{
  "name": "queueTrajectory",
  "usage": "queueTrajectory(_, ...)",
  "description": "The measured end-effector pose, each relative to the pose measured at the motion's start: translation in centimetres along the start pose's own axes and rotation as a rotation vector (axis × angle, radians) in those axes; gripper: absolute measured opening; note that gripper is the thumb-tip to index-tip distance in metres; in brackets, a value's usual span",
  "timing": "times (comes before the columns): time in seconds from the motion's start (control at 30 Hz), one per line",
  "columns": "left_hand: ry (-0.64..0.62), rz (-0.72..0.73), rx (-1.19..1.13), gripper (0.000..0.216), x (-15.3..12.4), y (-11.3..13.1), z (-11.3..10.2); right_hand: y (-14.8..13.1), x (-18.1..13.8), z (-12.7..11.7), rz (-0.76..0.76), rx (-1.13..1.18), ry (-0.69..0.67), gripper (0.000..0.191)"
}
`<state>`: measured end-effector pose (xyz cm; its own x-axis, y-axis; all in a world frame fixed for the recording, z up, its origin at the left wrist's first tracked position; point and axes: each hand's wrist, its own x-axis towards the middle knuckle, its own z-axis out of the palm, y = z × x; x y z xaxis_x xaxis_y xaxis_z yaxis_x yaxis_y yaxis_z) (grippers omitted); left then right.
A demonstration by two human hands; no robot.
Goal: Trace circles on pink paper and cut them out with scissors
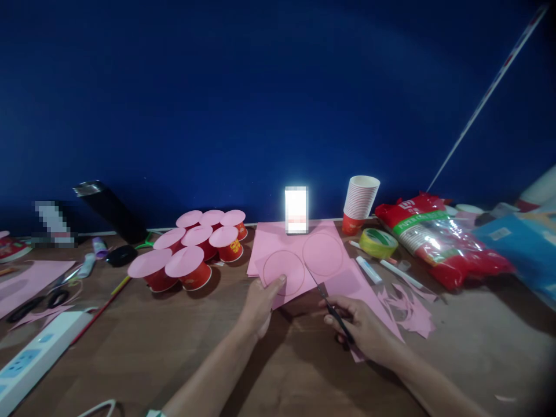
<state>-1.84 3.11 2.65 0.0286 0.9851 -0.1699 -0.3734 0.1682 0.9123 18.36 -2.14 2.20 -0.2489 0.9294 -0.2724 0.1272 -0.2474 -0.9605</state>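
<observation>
Head: ppr (290, 262) + sciss (336, 316) in hands (258, 310) (359, 325)

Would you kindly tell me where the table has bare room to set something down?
Bare tabletop lies between the power strip and left forearm, in front of the disc-topped paper cups. Another patch lies between the right forearm, pink scraps and red-and-green bag. It is crowded behind those scraps, around the tape roll and cup stack.

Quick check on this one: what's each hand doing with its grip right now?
Left hand: closed on pink paper, thumb on top.
Right hand: holding scissors.
</observation>
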Motion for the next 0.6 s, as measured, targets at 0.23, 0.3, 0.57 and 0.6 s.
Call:
queueTrajectory(0.23, -0.003, -0.015, -0.034, 0.040, 0.08, -0.03, 0.08, 0.02, 0.15, 0.09, 0.015, 0.020, -0.042, 0.044)
queueTrajectory(0.3, -0.010, -0.019, -0.031, 0.038, 0.10, -0.05, 0.06, 0.19, 0.23, 0.04, 0.027, 0.046, -0.056, 0.044)
queueTrajectory(0.57, -0.014, -0.034, -0.041, 0.038, 0.02, -0.05, 0.08, 0.86, 0.60, -0.10, 0.028, 0.152, -0.067, 0.044)
queueTrajectory(0.6, -0.015, -0.041, -0.044, 0.039, 0.01, -0.04, 0.11, 0.87, 0.62, -0.11, 0.027, 0.152, -0.065, 0.044)
